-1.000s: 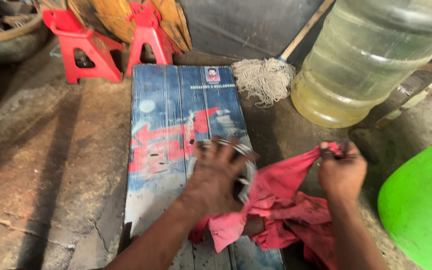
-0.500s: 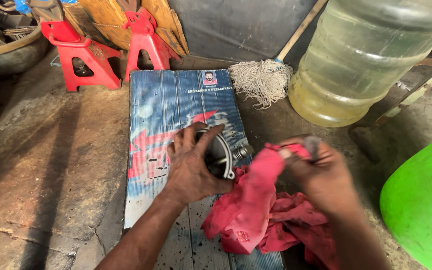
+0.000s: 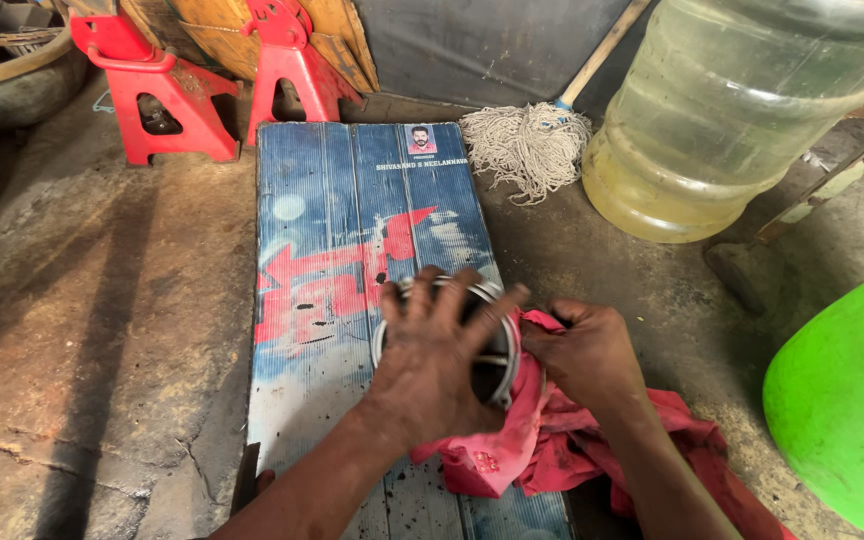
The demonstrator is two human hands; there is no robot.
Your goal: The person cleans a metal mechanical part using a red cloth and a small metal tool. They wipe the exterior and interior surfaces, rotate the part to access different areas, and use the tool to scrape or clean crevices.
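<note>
- Holding: left hand [image 3: 432, 355], fingers spread and curled over a round metal part [image 3: 492, 350] with a bright rim and dark hollow, grip closed around its edge.
- Wiping: right hand [image 3: 587, 355], grip pinched shut on a red rag [image 3: 512, 440], rag pressed against the part's right side.
- Located: part just above a blue-and-red printed board [image 3: 342, 230] lying flat on the floor [image 3: 82, 330]; whether resting on the board or lifted clear, cannot tell.
- Trailing: rest of the rag bunched under both wrists, spilling off the board's right edge onto the floor.
- Nearby: mop head [image 3: 527, 145] beyond the board's far corner; large clear water jug [image 3: 732, 110] to its right; two red stands [image 3: 212, 70] at the far left; green rounded object [image 3: 847, 400] at the right edge, well apart from the hands.
- Judged good practice: steady the part with the left hand, turn it a little at a time, and let the rag follow the rim all round.
- Judged good practice: fold a clean patch of rag over the fingertips before working into the hollow.
- Judged risk: loose rag snagging on the rim's edge; keep slack gathered in the palm.
- Judged risk: greasy part slipping from spread fingers; keep it low over the board.
</note>
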